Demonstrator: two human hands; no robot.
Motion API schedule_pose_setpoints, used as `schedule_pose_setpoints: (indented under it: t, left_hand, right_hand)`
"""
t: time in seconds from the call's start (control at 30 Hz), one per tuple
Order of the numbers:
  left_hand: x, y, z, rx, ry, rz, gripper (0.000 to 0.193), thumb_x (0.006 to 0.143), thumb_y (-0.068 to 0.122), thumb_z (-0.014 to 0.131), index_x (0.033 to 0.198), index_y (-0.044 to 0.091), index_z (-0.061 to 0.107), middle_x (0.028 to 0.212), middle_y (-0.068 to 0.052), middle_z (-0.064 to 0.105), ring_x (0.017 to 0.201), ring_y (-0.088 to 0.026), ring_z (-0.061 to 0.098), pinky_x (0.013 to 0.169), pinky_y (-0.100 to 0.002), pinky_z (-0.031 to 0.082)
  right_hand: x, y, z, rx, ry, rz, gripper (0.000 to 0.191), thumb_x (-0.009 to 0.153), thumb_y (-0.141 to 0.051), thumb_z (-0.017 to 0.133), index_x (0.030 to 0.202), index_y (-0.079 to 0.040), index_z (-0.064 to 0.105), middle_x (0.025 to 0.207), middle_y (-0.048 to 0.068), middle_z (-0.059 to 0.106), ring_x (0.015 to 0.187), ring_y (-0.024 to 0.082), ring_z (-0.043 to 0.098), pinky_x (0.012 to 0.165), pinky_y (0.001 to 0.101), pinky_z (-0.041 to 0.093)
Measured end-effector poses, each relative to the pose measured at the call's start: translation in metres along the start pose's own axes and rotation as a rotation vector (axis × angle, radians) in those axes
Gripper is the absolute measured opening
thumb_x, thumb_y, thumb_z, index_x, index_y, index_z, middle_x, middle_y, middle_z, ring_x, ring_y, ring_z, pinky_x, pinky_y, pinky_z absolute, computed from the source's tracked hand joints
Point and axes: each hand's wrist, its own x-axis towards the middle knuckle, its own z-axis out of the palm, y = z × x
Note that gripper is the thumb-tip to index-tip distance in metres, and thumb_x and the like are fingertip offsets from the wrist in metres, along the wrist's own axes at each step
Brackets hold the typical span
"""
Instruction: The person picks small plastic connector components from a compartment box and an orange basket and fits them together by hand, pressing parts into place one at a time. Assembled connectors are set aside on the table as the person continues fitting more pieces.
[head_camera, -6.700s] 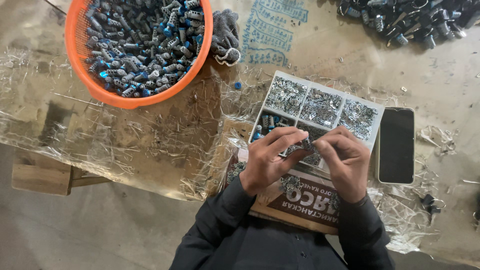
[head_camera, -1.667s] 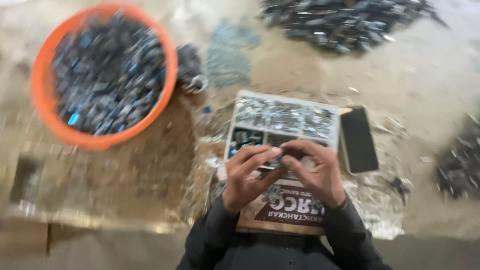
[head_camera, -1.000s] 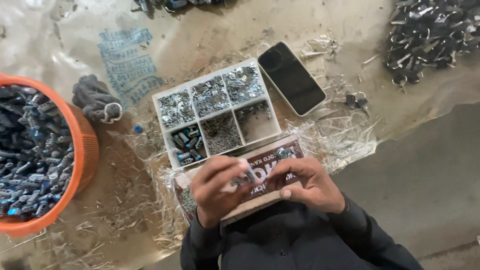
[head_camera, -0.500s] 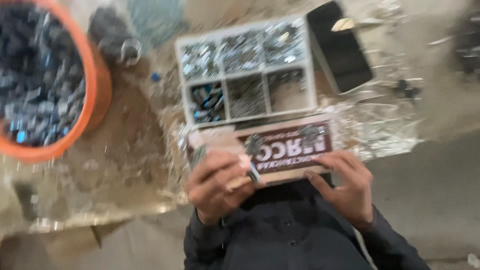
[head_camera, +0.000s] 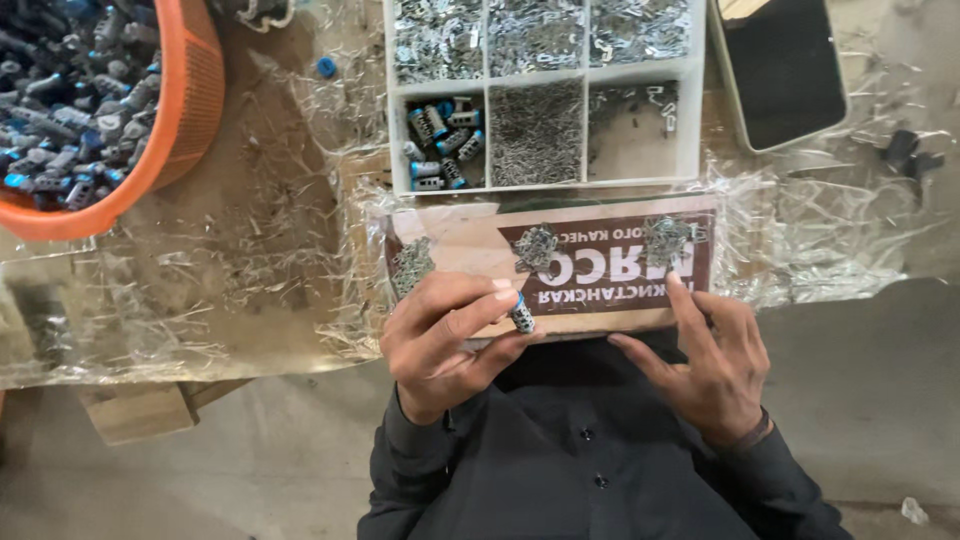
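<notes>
Cardboard strip (head_camera: 470, 255) lies along table edge, white compartment tray (head_camera: 690, 110) just beyond, orange basket (head_camera: 190, 110) far left. Left hand (head_camera: 445, 345) pinches small blue-tipped metal part (head_camera: 522, 315) over strip. Right hand (head_camera: 715, 365) spread, empty, fingertip touching strip's near edge.

hands: two seen, left (head_camera: 445, 340) and right (head_camera: 705, 365) | tray (head_camera: 540, 185): one, six compartments counted | basket (head_camera: 190, 95): one | phone (head_camera: 780, 65): one | card (head_camera: 460, 255): one | heaps on card: three | part (head_camera: 522, 314) held: one
</notes>
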Motion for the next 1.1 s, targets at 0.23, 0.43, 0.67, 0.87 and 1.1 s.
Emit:
schedule_pose_setpoints:
  t: [0.23,0.43,0.67,0.87,1.1]
  left_hand:
    - [0.003,0.001,0.014,-0.059,-0.04,0.02,0.044,0.075,0.014,0.096,0.112,0.009,0.072,0.106,-0.007,0.072,0.091,-0.024,0.074,0.078,-0.035,0.061]
    - [0.003,0.004,0.029,-0.087,-0.116,0.041,0.044,0.075,0.016,0.097,0.111,0.01,0.073,0.104,-0.006,0.071,0.089,-0.024,0.072,0.076,-0.035,0.058]
    - [0.001,0.004,0.043,-0.131,-0.197,0.059,0.043,0.078,0.018,0.096,0.114,0.01,0.074,0.108,-0.005,0.073,0.088,-0.023,0.072,0.076,-0.035,0.058]
    - [-0.007,-0.002,0.041,-0.189,-0.205,0.032,0.041,0.084,0.019,0.092,0.118,0.01,0.072,0.115,-0.006,0.073,0.096,-0.024,0.073,0.082,-0.035,0.058]
    - [-0.013,-0.002,0.036,-0.201,-0.19,0.003,0.042,0.082,0.017,0.091,0.121,0.014,0.073,0.116,-0.002,0.072,0.1,-0.021,0.074,0.083,-0.032,0.059]
  right_hand:
    - [-0.009,0.011,0.005,-0.02,0.002,0.003,0.075,0.073,-0.038,0.092,0.131,0.002,0.068,0.105,0.013,0.057,0.096,0.03,0.059,0.083,0.0416,0.053]
    - [-0.016,0.031,0.012,0.244,0.089,-0.424,0.031,0.077,-0.003,0.074,0.107,-0.003,0.076,0.103,0.008,0.065,0.088,0.026,0.066,0.078,0.0399,0.055]
    - [-0.015,-0.002,-0.001,1.107,0.181,0.383,0.016,0.084,0.007,0.079,0.096,0.001,0.071,0.097,0.016,0.073,0.082,0.023,0.073,0.073,0.0312,0.06]
    - [0.017,-0.03,-0.019,0.728,0.199,0.006,0.023,0.081,0.007,0.083,0.097,-0.001,0.069,0.093,0.014,0.072,0.083,0.023,0.073,0.071,0.0279,0.058]
    - [0.035,-0.038,-0.014,0.635,0.2,-0.089,0.022,0.082,0.01,0.082,0.097,-0.001,0.069,0.095,0.013,0.072,0.082,0.023,0.073,0.074,0.0295,0.057]
